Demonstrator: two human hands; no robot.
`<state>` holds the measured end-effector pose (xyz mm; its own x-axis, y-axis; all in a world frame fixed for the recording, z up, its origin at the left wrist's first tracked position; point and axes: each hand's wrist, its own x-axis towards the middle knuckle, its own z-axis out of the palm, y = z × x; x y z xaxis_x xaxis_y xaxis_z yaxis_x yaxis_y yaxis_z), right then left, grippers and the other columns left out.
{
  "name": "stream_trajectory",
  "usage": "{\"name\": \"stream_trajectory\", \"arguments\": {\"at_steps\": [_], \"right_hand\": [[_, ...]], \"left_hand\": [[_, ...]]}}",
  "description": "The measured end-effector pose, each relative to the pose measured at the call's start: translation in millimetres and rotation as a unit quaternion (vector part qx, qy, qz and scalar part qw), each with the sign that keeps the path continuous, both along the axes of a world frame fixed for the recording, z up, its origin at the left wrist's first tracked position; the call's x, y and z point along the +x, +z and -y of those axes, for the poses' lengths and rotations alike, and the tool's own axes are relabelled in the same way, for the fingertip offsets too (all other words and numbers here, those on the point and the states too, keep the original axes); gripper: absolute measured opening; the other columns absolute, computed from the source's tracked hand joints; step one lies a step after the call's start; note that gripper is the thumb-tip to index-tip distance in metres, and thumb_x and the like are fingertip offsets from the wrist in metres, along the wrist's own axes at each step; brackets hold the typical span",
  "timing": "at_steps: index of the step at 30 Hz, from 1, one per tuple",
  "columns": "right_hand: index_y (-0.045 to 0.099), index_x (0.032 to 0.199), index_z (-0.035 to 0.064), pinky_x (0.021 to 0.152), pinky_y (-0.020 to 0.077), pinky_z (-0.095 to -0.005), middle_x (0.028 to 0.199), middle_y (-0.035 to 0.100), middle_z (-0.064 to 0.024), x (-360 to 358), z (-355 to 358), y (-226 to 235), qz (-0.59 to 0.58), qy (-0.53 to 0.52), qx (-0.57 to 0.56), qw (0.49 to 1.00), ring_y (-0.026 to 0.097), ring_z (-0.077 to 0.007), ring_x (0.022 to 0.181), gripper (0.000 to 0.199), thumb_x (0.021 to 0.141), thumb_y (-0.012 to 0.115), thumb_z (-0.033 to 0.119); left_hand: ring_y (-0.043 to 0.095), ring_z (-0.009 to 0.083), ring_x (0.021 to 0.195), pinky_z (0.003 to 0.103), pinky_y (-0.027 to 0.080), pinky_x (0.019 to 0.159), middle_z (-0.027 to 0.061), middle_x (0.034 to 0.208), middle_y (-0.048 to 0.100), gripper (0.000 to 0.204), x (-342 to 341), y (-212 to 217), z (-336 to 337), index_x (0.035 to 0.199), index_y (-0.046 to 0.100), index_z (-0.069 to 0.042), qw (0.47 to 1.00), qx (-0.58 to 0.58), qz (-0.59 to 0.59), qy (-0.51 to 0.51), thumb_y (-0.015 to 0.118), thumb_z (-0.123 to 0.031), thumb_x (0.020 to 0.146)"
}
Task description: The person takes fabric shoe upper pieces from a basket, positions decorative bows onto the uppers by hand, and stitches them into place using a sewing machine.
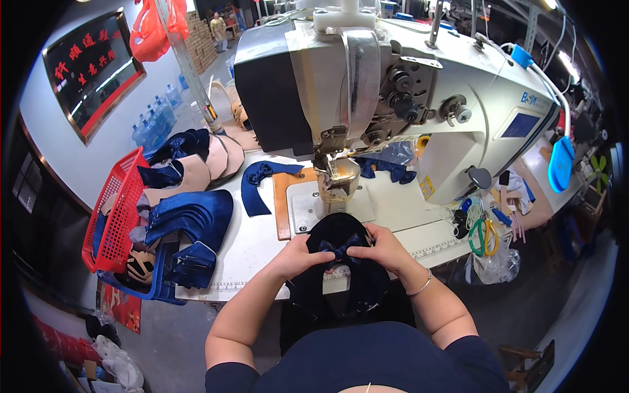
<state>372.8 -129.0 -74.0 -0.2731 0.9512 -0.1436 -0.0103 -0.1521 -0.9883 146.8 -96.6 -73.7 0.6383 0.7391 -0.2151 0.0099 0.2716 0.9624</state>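
Observation:
Between my two hands, at the front edge of the sewing machine table, is a dark navy, U-shaped piece that looks like a shoe upper [337, 227]. A small bow [341, 250] sits at its middle. My left hand [300, 258] grips it from the left, thumb against the bow. From the other side, my right hand [388, 249] holds it, its thumb also pressing by the bow. The two ends of the piece hang down toward my lap. Just beyond it stands the sewing machine's [485, 85] post [331, 204], under the needle area [325, 160].
A similar navy piece with a bow [260, 171] lies left of the post. Further left are stacked blue pieces [190, 213], a red basket [123, 208] and a blue basket [156, 288]. Scissors [483, 239] with green and yellow handles hang at the right, beside a plastic bag [501, 267].

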Motion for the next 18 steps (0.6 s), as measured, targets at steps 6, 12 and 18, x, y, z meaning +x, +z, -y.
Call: {"name": "stream_trajectory", "arguments": {"at_steps": [6, 12, 18], "right_hand": [[0.064, 0.097, -0.0004, 0.069, 0.0468, -0.0222, 0.083, 0.065, -0.0011, 1.1, -0.6, -6.0, -0.06, -0.01, -0.027, 0.998, 0.058, -0.0079, 0.074, 0.033, 0.072, 0.078, 0.017], [0.066, 0.091, 0.0005, 0.066, 0.0464, -0.0218, 0.079, 0.065, -0.0012, 7.8, -0.5, -4.2, -0.021, 0.057, -0.038, 0.997, 0.057, -0.0069, 0.07, 0.027, 0.073, 0.077, 0.017], [0.067, 0.089, -0.0005, 0.066, 0.0459, -0.0215, 0.079, 0.066, -0.0014, 7.9, 2.5, -2.6, -0.002, 0.078, -0.004, 0.997, 0.056, -0.0063, 0.071, 0.023, 0.075, 0.075, 0.016]], "left_hand": [[0.063, 0.0143, 0.07, 0.027, 0.052, 0.066, 0.0084, 0.085, 0.065, 0.028, 3.8, 8.7, 5.7, 0.103, 0.057, 0.004, 1.0, 0.018, -0.006, -0.004, 0.069, -0.008, 0.08], [0.063, 0.0138, 0.07, 0.027, 0.052, 0.065, 0.0077, 0.083, 0.065, 0.023, 3.1, 9.0, 8.4, 0.099, 0.059, 0.004, 1.0, 0.006, -0.004, -0.009, 0.068, -0.006, 0.079], [0.062, 0.0135, 0.069, 0.027, 0.051, 0.066, 0.0078, 0.082, 0.065, 0.022, 4.8, 12.4, 15.0, 0.098, 0.06, 0.003, 1.0, 0.005, 0.014, -0.013, 0.068, -0.007, 0.079]]}}
